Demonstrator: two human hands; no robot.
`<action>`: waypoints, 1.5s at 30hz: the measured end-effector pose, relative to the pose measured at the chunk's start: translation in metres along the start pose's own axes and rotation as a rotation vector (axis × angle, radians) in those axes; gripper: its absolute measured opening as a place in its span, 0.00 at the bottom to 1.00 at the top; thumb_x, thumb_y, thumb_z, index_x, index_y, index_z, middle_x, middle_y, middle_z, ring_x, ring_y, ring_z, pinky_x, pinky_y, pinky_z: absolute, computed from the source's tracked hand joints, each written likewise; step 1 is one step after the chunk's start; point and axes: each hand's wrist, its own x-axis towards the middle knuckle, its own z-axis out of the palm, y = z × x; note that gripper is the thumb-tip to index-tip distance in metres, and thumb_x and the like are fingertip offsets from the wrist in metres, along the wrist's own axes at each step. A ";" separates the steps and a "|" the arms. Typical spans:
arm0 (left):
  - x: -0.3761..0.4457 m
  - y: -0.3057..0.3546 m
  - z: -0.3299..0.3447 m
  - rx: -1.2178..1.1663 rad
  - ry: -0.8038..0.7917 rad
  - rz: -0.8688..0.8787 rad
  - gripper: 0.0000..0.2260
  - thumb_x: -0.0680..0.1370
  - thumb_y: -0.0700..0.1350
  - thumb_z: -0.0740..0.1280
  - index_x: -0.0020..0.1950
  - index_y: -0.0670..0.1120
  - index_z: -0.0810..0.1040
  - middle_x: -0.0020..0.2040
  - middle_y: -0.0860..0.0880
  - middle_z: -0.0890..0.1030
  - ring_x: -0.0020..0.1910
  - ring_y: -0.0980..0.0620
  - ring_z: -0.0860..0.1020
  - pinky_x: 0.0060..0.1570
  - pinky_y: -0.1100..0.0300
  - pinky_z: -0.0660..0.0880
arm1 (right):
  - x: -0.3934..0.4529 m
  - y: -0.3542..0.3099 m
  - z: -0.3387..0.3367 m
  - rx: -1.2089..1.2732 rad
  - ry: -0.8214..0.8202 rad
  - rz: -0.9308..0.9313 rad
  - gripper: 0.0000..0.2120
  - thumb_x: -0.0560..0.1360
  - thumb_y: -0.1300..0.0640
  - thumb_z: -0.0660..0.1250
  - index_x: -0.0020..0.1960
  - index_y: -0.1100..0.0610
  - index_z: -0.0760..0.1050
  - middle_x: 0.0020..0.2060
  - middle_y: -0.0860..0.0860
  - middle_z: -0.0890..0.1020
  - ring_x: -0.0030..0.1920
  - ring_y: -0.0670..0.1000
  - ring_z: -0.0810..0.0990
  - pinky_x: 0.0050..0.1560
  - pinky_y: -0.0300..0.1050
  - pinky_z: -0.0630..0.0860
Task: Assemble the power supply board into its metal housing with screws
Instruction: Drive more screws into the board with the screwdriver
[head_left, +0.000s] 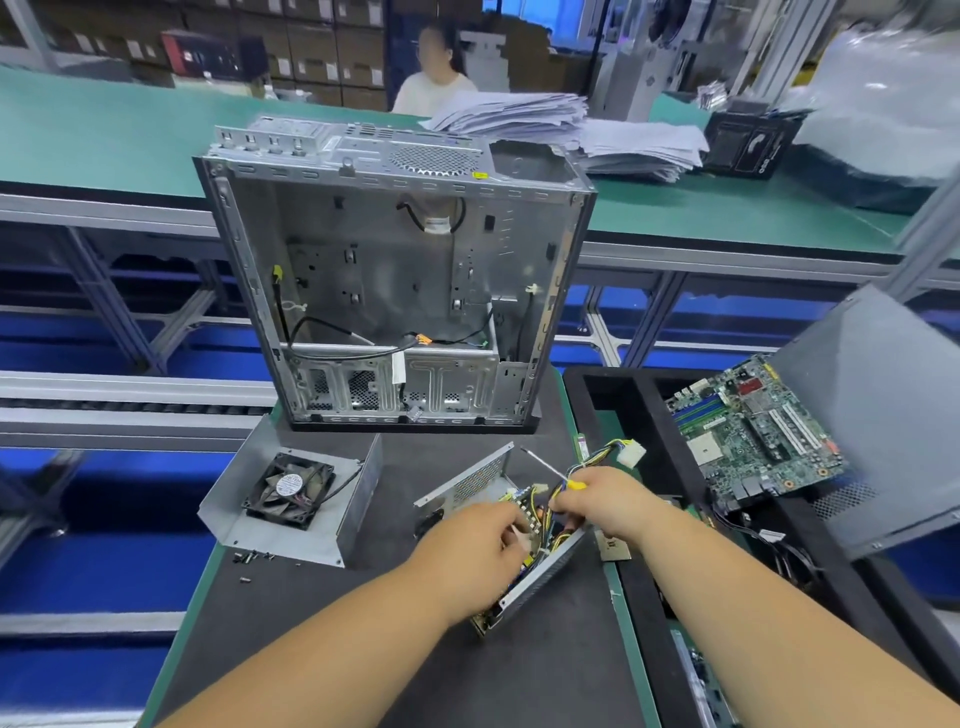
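Left hand: the left hand (480, 540) is reaching into the metal housing (540, 577) from the near side, fingers curled down among the wires; what its grip is closing on is hidden, so I cannot tell.
Right hand: the right hand (605, 501) is curling its grip round a screwdriver (553, 470) with a yellow handle, the shaft pointing up and to the left over the housing.
Power supply board: the power supply board (540, 525) is sitting inside the housing, mostly covered by both hands, with yellow and black wires showing between the fingers.
Housing: it is lying tilted on the dark counter (467, 665), its perforated wall standing at the far left side.
Cable bundle: a wire bundle (608, 452) is running out past the right hand to a white connector (631, 453).
Cover: a bent metal cover (291, 499) is lying to the left, well apart, holding a black fan (289, 488).
Screws: small dark screws (252, 558) are lying on the counter just in front of the cover.
Computer case: an open computer case (395, 280) is standing upright behind the work.
Tray: a motherboard (753, 431) is resting tilted in a black tray (644, 415) on the right.
Background: a person (434, 78) is sitting beyond a green bench, near stacked papers (571, 130).
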 end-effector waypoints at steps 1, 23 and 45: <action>0.003 0.003 0.004 -0.031 -0.022 -0.028 0.09 0.78 0.49 0.63 0.56 0.54 0.77 0.47 0.56 0.79 0.44 0.54 0.76 0.50 0.57 0.75 | 0.000 0.001 0.000 -0.018 0.002 -0.014 0.07 0.71 0.55 0.71 0.42 0.59 0.80 0.37 0.54 0.86 0.35 0.51 0.79 0.31 0.40 0.68; 0.033 0.014 0.022 -0.740 -0.044 -0.378 0.09 0.71 0.38 0.75 0.47 0.40 0.77 0.40 0.45 0.76 0.39 0.50 0.73 0.42 0.59 0.67 | -0.016 0.006 -0.011 0.090 0.223 -0.230 0.15 0.77 0.48 0.66 0.44 0.60 0.77 0.37 0.55 0.80 0.39 0.51 0.75 0.44 0.47 0.71; 0.006 -0.006 0.007 -0.976 0.176 -0.347 0.02 0.77 0.41 0.67 0.47 0.44 0.78 0.38 0.48 0.77 0.38 0.50 0.73 0.43 0.56 0.68 | -0.044 0.045 -0.004 -0.145 0.129 -0.106 0.09 0.74 0.52 0.67 0.37 0.52 0.80 0.31 0.48 0.82 0.32 0.45 0.76 0.36 0.42 0.71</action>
